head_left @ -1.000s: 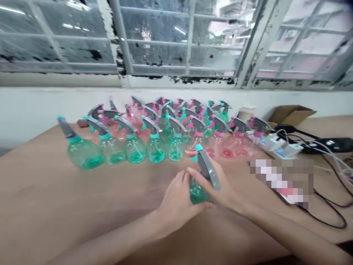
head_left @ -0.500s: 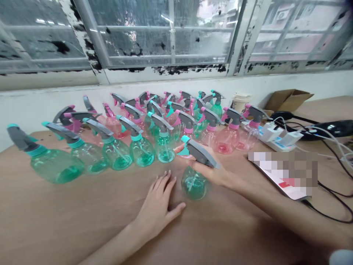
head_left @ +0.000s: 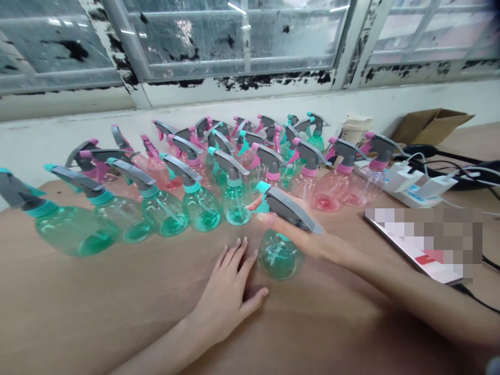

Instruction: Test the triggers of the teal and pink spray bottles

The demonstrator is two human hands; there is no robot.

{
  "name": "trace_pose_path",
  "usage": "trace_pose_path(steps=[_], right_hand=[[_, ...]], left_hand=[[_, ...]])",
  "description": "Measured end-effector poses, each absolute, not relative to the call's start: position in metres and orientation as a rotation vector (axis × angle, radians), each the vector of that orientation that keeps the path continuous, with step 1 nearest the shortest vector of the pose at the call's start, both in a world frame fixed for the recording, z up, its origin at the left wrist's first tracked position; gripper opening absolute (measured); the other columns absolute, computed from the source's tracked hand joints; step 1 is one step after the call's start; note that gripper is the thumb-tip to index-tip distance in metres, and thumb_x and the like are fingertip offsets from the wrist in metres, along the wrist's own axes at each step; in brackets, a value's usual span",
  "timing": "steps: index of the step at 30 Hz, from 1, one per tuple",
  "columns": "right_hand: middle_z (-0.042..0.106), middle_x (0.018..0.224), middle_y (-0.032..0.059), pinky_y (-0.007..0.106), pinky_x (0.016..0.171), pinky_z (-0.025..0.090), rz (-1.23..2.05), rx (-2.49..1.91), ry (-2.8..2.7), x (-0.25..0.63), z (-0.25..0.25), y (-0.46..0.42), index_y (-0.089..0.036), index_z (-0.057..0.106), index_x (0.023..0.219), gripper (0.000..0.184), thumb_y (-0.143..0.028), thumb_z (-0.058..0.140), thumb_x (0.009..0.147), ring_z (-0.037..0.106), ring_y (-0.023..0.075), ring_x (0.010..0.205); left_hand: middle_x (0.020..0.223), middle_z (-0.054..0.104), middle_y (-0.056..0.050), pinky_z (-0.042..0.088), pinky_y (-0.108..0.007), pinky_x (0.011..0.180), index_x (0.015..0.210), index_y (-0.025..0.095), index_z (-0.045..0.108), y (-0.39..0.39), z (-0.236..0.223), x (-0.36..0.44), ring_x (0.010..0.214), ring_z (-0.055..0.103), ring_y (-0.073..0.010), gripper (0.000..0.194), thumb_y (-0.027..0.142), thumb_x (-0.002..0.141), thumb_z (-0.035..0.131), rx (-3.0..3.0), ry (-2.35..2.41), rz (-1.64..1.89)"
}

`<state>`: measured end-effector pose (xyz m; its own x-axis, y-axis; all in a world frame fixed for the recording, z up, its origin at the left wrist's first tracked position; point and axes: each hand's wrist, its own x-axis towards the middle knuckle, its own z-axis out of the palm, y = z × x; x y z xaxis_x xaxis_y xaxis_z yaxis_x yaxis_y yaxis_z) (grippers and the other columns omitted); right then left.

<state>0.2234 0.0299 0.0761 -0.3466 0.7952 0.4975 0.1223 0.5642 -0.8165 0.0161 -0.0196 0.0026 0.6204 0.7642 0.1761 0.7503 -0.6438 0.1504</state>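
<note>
A green spray bottle is grasped around its neck by the right hand. The left hand, released, is laid on the worktop just beside it.

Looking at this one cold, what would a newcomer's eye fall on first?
Most likely the crowd of green and pink spray bottles, massed across the table below the window. In front of them, the right hand grips a separate green bottle near its spray head, with the left hand spread palm down beside it. Behind, dark blotches stand out on the pale window frame.
</note>
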Motion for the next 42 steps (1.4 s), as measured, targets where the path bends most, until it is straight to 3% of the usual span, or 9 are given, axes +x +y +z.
trace_pose_path(steps=[3, 8, 12, 19, 24, 31, 38, 42], right_hand=[[0.064, 0.09, 0.0032, 0.029, 0.069, 0.047, 0.817, -0.747, -1.826, 0.2248, 0.0764, 0.0292, -0.019, 0.062, 0.093, 0.019, -0.036, 0.055, 0.091, 0.059, 0.0152, 0.078], [0.058, 0.074, -0.0002, 0.026, 0.058, 0.043, 0.786, -0.798, -1.822, 0.2247, 0.0769, 0.0241, -0.02, 0.06, 0.084, 0.018, -0.035, 0.055, 0.091, 0.054, 0.0135, 0.066], [0.055, 0.072, -0.0038, 0.025, 0.054, 0.039, 0.8, -0.782, -1.801, 0.2236, 0.0766, 0.0219, -0.022, 0.059, 0.092, 0.01, -0.032, 0.058, 0.089, 0.047, 0.0101, 0.058], [0.051, 0.062, -0.0065, 0.029, 0.062, 0.044, 0.908, -0.805, -1.781, 0.2239, 0.07, 0.0235, -0.025, 0.059, 0.102, 0.017, -0.035, 0.058, 0.09, 0.049, 0.0116, 0.054], [0.057, 0.069, -0.0041, 0.028, 0.06, 0.045, 0.895, -0.785, -1.786, 0.2242, 0.0704, 0.0242, -0.025, 0.059, 0.104, 0.018, -0.036, 0.059, 0.089, 0.052, 0.0119, 0.056], [0.065, 0.093, 0.0017, 0.029, 0.073, 0.048, 0.854, -0.711, -1.75, 0.2223, 0.0736, 0.0241, -0.021, 0.06, 0.104, 0.019, -0.028, 0.06, 0.086, 0.058, 0.0126, 0.074], [0.056, 0.07, -0.0033, 0.026, 0.06, 0.042, 0.856, -0.794, -1.755, 0.223, 0.0755, 0.0236, -0.018, 0.062, 0.102, 0.026, -0.036, 0.064, 0.084, 0.049, 0.0107, 0.06], [0.053, 0.067, -0.0055, 0.025, 0.055, 0.04, 0.831, -0.791, -1.775, 0.2231, 0.0774, 0.023, -0.021, 0.06, 0.094, 0.018, -0.037, 0.063, 0.086, 0.046, 0.0092, 0.056]], left_hand=[[0.151, 0.037, -0.019, 0.032, -0.059, 0.109, 0.137, 0.015, 0.047, -0.0191, 0.0026, 0.0159, 0.139, 0.033, -0.0362, 0.058, 0.048, 0.09, 0.056, 2.769, 1.282, 0.348], [0.15, 0.037, -0.02, 0.032, -0.06, 0.109, 0.137, 0.014, 0.047, -0.0191, 0.0044, 0.0166, 0.138, 0.034, -0.0369, 0.059, 0.047, 0.09, 0.056, 2.745, 1.28, 0.331], [0.15, 0.037, -0.02, 0.031, -0.06, 0.109, 0.136, 0.013, 0.048, -0.0197, 0.0057, 0.0175, 0.139, 0.033, -0.0372, 0.058, 0.047, 0.09, 0.056, 2.728, 1.294, 0.313], [0.15, 0.036, -0.021, 0.032, -0.06, 0.109, 0.136, 0.012, 0.048, -0.0198, 0.0061, 0.0186, 0.138, 0.033, -0.0372, 0.059, 0.048, 0.09, 0.054, 2.735, 1.296, 0.29], [0.15, 0.037, -0.021, 0.033, -0.06, 0.107, 0.137, 0.013, 0.046, -0.0193, 0.0044, 0.0175, 0.138, 0.034, -0.0372, 0.059, 0.049, 0.091, 0.053, 2.755, 1.292, 0.322], [0.15, 0.038, -0.019, 0.034, -0.06, 0.107, 0.138, 0.016, 0.047, -0.0148, -0.0015, 0.0149, 0.136, 0.037, -0.0376, 0.057, 0.049, 0.092, 0.052, 2.786, 1.275, 0.41], [0.15, 0.038, -0.017, 0.032, -0.058, 0.109, 0.139, 0.017, 0.045, -0.0143, -0.0019, 0.0154, 0.137, 0.037, -0.0369, 0.059, 0.05, 0.091, 0.052, 2.759, 1.266, 0.449], [0.149, 0.039, -0.019, 0.033, -0.059, 0.108, 0.137, 0.015, 0.047, -0.016, 0.0003, 0.0164, 0.136, 0.037, -0.0379, 0.058, 0.048, 0.091, 0.053, 2.759, 1.28, 0.409]])
